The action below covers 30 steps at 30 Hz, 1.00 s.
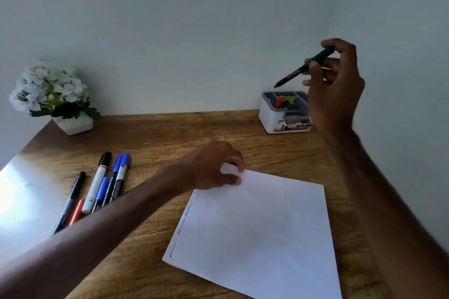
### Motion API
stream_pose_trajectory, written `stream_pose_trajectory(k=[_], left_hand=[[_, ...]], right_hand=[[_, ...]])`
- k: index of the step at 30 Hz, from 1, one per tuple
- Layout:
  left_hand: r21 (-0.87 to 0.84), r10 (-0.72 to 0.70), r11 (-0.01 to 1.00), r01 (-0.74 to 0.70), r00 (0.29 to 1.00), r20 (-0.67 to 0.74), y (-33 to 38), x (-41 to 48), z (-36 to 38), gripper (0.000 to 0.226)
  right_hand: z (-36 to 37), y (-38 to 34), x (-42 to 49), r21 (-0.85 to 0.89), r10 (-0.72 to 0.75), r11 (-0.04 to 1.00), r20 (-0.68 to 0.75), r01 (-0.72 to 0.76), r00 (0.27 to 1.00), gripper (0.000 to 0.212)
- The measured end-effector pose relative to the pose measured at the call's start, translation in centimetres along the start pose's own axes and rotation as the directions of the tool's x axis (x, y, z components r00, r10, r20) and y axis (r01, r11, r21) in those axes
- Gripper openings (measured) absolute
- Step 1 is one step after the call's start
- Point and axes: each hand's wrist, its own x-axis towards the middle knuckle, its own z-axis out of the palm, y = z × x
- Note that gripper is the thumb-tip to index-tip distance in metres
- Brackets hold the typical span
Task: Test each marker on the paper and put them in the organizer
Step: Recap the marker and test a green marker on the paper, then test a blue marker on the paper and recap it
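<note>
Green marker sits high at 2 o'clock, pinched between the thumb and curled fingers of the right hand. It is tilted, with its dark lower end pointing down toward 8 o'clock. That end hangs in the air just above the organizer and does not touch it. The organizer is a white box with a grey compartmented top, standing on the far right of the desk near the wall. A red-capped marker stands tilted in one of its compartments, and something green shows just beside it.

At 5 o'clock the paper lies flat on the wood, turned at a slant. Faint scribbles run along its left edge. The left hand reaches in from 8 o'clock and grips the sheet's far corner between thumb and curled fingers.

At 9 o'clock the loose markers lie side by side, touching one another: a thin black pen, an orange-red marker, a white marker with a black cap and the blue-capped markers. The forearm hides their near ends.

The wooden desk shows bright glare along its left edge. At 10 o'clock a white pot holds white flowers against the pale wall.
</note>
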Motion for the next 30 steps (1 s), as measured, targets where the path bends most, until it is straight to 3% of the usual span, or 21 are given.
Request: stream_pose_trajectory(k=[5,12,22,26,30], left_hand=[[0.007,-0.012,1.000,0.012,1.000,0.022,-0.1,0.1,0.2,0.028],[-0.003,0.006,1.000,-0.006,1.000,0.030,-0.4,0.0,0.4,0.029],[0.006,0.019,1.000,-0.019,1.000,0.018,-0.3,0.2,0.5,0.029],[0.006,0.030,1.000,-0.030,1.000,-0.003,-0.5,0.2,0.6,0.028],[0.018,0.039,0.999,-0.039,0.999,-0.026,-0.5,-0.2,0.7,0.029]], right_hand=[[2.2,3.3,0.3,-0.113,-0.037,0.993,0.066,0.044,0.997,0.025],[3.1,6.0,-1.7,-0.246,0.061,0.969,0.237,0.000,0.970,0.024],[3.5,7.3,-2.5,-0.354,0.150,0.935,0.367,-0.011,0.918,0.029],[3.1,6.2,-2.8,-0.347,0.164,0.937,0.333,-0.041,0.928,0.038],[2.6,3.5,-3.5,-0.296,-0.001,0.953,0.216,0.067,0.976,0.027]])
